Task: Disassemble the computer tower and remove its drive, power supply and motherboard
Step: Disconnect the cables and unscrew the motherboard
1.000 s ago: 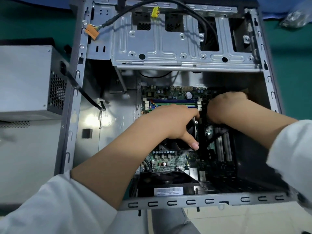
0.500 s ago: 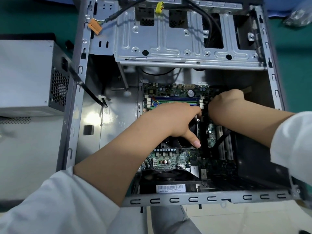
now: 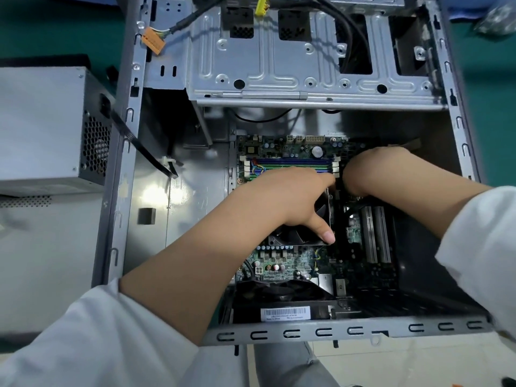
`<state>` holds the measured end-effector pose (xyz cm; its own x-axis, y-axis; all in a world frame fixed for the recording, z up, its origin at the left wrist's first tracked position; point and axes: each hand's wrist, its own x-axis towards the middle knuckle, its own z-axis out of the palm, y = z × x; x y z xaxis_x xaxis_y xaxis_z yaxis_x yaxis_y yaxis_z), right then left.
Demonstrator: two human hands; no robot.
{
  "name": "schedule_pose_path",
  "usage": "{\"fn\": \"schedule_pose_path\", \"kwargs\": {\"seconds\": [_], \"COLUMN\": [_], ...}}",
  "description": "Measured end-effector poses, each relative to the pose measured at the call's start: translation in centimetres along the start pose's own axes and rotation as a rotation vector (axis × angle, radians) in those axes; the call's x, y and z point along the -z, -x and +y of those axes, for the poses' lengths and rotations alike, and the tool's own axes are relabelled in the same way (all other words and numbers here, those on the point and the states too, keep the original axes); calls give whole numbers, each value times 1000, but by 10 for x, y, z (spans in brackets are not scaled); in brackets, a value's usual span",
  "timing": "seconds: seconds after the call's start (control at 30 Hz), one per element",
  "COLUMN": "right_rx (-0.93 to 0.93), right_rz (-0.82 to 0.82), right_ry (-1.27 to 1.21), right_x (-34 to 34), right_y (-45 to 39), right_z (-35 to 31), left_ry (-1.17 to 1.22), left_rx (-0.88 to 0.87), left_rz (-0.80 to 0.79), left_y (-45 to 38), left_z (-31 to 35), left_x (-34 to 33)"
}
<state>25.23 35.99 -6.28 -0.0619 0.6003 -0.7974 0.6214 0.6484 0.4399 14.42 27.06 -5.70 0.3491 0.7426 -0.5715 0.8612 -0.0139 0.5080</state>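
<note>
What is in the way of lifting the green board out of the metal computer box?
Nothing visible blocks the way up: the grey metal case is open on top. The green motherboard lies on its floor, and the left hand and right hand are already on it.

Beneath the left hand [image 3: 290,199] lies the green printed-circuit motherboard [image 3: 282,263], striped above the knuckles by blue and green memory slots [image 3: 293,164] with white end clips. Left of that hand, the bare grey steel tower case [image 3: 173,219] shines silver. Further left sits a grey metal power supply box [image 3: 42,127] with a honeycomb-perforated side. Far above the hand hang an orange plastic connector [image 3: 153,40] and a yellow plastic connector [image 3: 262,6]. The desk [image 3: 69,26] is dark green.
</note>
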Motion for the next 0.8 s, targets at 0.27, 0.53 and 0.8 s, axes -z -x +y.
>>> {"fn": "schedule_pose_path", "kwargs": {"seconds": [0.27,0.53,0.8], "right_rx": [12,-115,-192], "right_rz": [-21,62,155], "right_ry": [-167,-362,-300], "right_x": [-6,-4,-1], "right_y": [-1,8,11], "right_z": [5,13,6], "left_ry": [3,-1,-17], "left_rx": [5,5,-2], "left_rz": [-6,-5,2], "left_y": [0,0,-1], "left_z": [1,1,1], "left_x": [0,0,0]}}
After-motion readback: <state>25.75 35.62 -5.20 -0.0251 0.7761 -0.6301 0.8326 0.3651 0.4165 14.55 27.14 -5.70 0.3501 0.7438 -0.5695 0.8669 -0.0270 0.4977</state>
